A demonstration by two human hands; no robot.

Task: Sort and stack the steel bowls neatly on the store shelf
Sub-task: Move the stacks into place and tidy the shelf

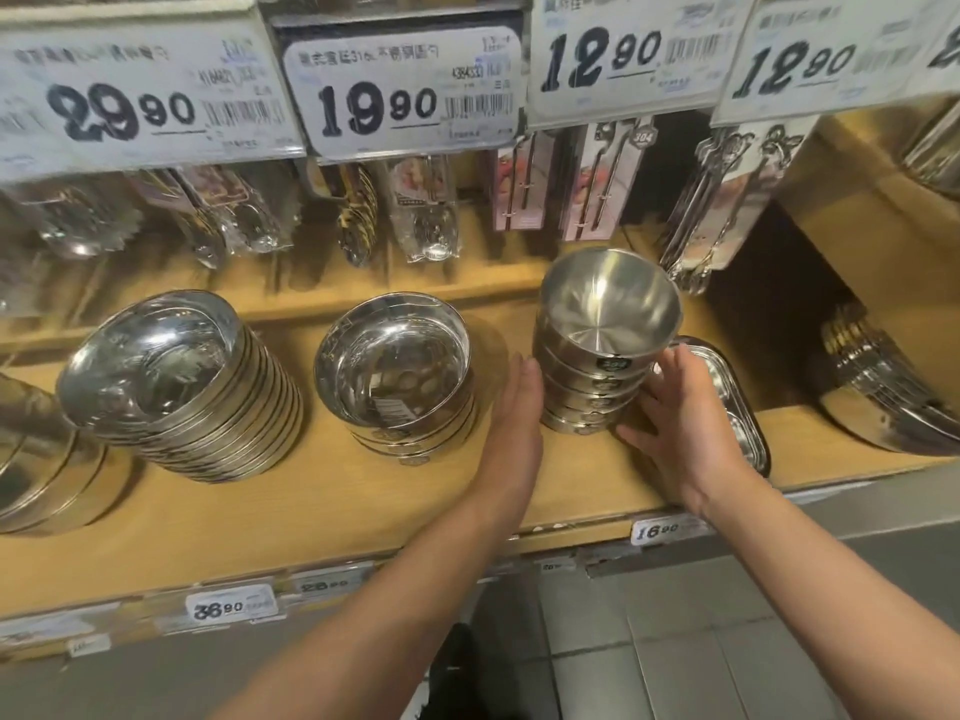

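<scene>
My left hand (511, 402) flat-fingered, right hand (680, 407) fingers spread, both bracing small bowl stack (597, 366) on wooden shelf (322, 517). Steel likely rigid, slick, light; I'd grip low sides.

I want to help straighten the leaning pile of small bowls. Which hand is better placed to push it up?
Probably the right hand: its fingers already touch the leaning stack of small bowls. The left hand lies flat beside it.
</scene>
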